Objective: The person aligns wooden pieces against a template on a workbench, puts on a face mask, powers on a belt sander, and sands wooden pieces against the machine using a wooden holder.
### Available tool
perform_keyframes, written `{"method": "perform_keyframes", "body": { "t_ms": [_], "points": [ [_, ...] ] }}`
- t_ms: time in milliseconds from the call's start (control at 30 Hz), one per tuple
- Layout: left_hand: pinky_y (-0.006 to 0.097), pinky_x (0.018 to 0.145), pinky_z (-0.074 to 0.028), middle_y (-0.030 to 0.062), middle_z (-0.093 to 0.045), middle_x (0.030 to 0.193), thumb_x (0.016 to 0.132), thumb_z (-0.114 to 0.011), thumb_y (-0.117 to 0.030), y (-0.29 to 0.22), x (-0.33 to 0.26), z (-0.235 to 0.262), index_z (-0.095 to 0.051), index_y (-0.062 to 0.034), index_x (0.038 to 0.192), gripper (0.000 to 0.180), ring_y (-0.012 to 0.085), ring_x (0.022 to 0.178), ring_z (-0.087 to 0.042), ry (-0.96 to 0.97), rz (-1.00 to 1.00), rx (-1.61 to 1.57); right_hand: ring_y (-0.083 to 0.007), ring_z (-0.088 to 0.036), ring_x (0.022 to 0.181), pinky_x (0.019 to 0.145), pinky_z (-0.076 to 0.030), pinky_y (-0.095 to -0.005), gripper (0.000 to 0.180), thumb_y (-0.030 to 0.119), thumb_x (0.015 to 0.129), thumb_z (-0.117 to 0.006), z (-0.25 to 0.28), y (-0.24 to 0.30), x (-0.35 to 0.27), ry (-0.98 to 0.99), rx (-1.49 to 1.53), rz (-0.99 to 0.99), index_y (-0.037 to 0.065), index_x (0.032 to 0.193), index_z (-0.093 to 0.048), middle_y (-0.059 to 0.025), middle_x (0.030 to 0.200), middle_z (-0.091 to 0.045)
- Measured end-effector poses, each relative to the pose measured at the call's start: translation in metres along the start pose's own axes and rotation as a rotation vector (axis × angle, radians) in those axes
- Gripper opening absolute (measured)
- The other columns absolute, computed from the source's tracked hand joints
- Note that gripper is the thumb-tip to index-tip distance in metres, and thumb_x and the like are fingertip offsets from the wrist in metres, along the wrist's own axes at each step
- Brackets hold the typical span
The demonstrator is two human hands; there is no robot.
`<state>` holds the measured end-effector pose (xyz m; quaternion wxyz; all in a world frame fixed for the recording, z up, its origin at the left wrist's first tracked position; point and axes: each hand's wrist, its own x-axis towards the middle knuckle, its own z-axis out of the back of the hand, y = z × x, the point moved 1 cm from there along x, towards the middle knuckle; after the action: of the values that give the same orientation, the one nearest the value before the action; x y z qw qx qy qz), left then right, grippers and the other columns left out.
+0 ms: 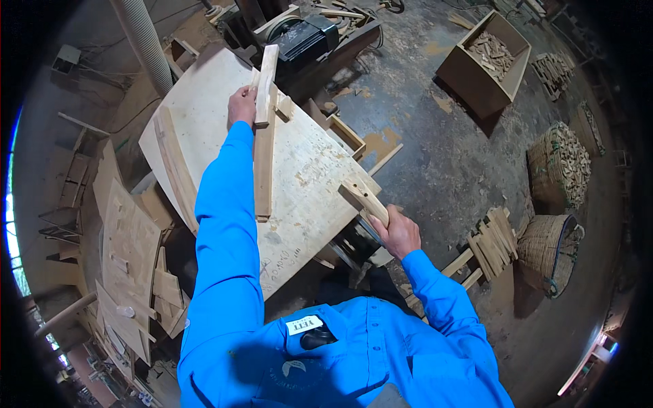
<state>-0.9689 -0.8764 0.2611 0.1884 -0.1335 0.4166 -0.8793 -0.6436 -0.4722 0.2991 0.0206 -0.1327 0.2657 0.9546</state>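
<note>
My left hand [243,105] reaches far across a pale wooden work table [306,204]. Its fingers are closed at the side of a light, slightly curved wood piece [268,71], partly hiding their hold. That piece lies against a long wooden strip [264,173] fixed along the table, with a small wood block [285,109] beside it. Nearer to me, my right hand [398,232] grips the lower end of a short wooden piece [366,197] with dark holes near its far end. This piece is tilted over the table's right corner.
A dark motor [306,41] stands behind the table, and a ribbed hose [144,44] hangs at the far left. On the right are a box of wood offcuts [513,78], a full woven basket [544,163], another basket [541,248] and stacked wood strips [493,241]. Boards [129,251] lean left.
</note>
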Motion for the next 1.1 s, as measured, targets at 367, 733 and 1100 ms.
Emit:
{"method": "perform_keyframes", "body": {
  "t_ms": [367, 733, 1100],
  "points": [
    [0.043, 0.092, -0.055, 0.0208, -0.074, 0.107, 0.09, -0.074, -0.026, -0.017, -0.079, -0.007, -0.071, -0.0052, 0.128, 0.043, 0.0356, 0.102, -0.071, 0.044, -0.073, 0.084, -0.0453, -0.071, 0.084, 0.073, -0.055, -0.0554, 0.045, 0.049, 0.097, -0.066, 0.001, -0.052, -0.056, 0.001, -0.011, -0.032, 0.006, 0.107, -0.065, -0.0246, 0.09, -0.072],
    [0.049, 0.093, -0.053, 0.0216, -0.064, 0.111, 0.094, -0.067, -0.029, -0.026, -0.123, -0.001, -0.073, -0.0032, 0.119, 0.036, 0.0402, 0.106, -0.063, -0.064, -0.244, 0.197, -0.0469, -0.07, 0.079, 0.069, -0.054, -0.0569, 0.047, 0.052, 0.096, -0.065, 0.001, -0.084, -0.084, -0.059, 0.037, 0.003, 0.005, 0.095, -0.059, -0.0268, 0.081, -0.07],
    [0.031, 0.069, -0.06, 0.0097, -0.077, 0.08, 0.088, -0.077, -0.014, -0.007, -0.109, -0.013, -0.078, 0.0016, 0.097, 0.018, 0.0158, 0.068, -0.073, 0.001, 0.154, -0.262, -0.0468, -0.07, 0.083, 0.071, -0.055, -0.0565, 0.046, 0.051, 0.097, -0.063, 0.005, -0.079, -0.083, -0.007, 0.021, 0.014, 0.007, 0.109, -0.061, -0.0262, 0.087, -0.072]
  ]
}}
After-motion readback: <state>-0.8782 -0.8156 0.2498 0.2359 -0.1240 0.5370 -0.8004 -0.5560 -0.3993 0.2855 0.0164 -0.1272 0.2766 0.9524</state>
